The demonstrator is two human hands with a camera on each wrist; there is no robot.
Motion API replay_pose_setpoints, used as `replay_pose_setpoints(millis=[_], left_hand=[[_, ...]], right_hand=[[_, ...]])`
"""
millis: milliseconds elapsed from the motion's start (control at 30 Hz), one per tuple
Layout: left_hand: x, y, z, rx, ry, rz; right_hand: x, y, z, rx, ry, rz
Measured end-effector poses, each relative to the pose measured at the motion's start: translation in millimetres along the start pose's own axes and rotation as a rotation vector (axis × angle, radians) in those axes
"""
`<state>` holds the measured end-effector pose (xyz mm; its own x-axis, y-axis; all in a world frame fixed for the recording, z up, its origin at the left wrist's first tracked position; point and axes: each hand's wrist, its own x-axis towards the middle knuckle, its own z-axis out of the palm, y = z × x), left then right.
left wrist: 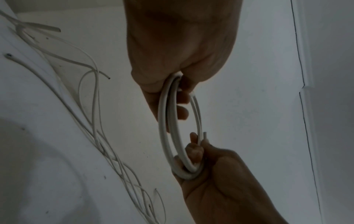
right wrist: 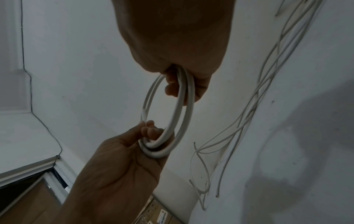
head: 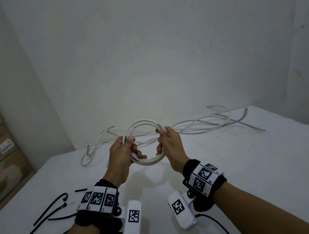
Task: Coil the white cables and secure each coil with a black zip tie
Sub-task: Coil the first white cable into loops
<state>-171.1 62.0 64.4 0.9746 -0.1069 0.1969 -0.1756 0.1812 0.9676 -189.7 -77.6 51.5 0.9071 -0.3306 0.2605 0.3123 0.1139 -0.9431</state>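
Note:
I hold a white cable coil (head: pixel 147 161) of several loops in the air above the white table (head: pixel 246 165). My left hand (head: pixel 130 146) grips its left side with fingers curled through the ring, and a cable end sticks up past the thumb. My right hand (head: pixel 162 137) grips the right side, pinching the other cable end at the top. In the left wrist view the coil (left wrist: pixel 162 121) hangs from my left hand (left wrist: pixel 172 94). In the right wrist view the coil (right wrist: pixel 184 115) runs from my right hand (right wrist: pixel 178 84) down to the left one. Several black zip ties (head: pixel 46 214) lie at the near left.
Loose white cables (head: pixel 206 125) sprawl across the far side of the table against the wall, with more (head: pixel 92 151) at the back left. Cardboard boxes (head: pixel 0 147) stand beyond the table's left edge. A black cord (head: pixel 218 222) trails near my right forearm.

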Motion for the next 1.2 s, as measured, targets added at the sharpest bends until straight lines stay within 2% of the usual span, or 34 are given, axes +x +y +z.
replay_pose_setpoints(millis=[100,233,367,567,633,733,833,933,1067,1200], left_hand=[[-0.6,3.0,-5.0,0.032,-0.051,-0.032],[-0.6,5.5,-8.0,0.130,-0.063,-0.007],[-0.9,8.2,-12.0,0.202,-0.101,-0.039],[3.0,9.1,-18.7,0.224,-0.072,-0.032],[5.9,9.4,-22.3,0.270,-0.065,-0.019],[6.3,9.2,-25.8,0.307,-0.134,-0.049],[4.2,7.9,-23.5,0.351,-0.183,-0.043],[6.1,6.3,-20.7,0.355,-0.164,-0.020],[8.6,2.6,-18.5,0.313,-0.132,0.004],[5.4,-0.1,-14.1,0.322,-0.128,0.011]], right_hand=[[1.2,3.6,-5.6,-0.007,-0.003,0.020],[1.4,6.9,-7.1,-0.019,-0.018,0.015],[1.2,7.8,-8.0,-0.042,-0.090,-0.014],[4.7,8.7,-10.2,-0.040,-0.125,0.012],[5.7,7.6,-13.2,-0.006,-0.160,0.041],[8.4,3.0,-18.7,0.021,-0.233,0.082],[12.3,-1.7,-21.8,-0.053,-0.323,0.118],[13.3,-4.0,-23.0,-0.122,-0.379,0.141],[14.1,-5.0,-28.2,-0.074,-0.380,0.157],[16.3,-6.4,-28.0,-0.133,-0.405,0.112]])
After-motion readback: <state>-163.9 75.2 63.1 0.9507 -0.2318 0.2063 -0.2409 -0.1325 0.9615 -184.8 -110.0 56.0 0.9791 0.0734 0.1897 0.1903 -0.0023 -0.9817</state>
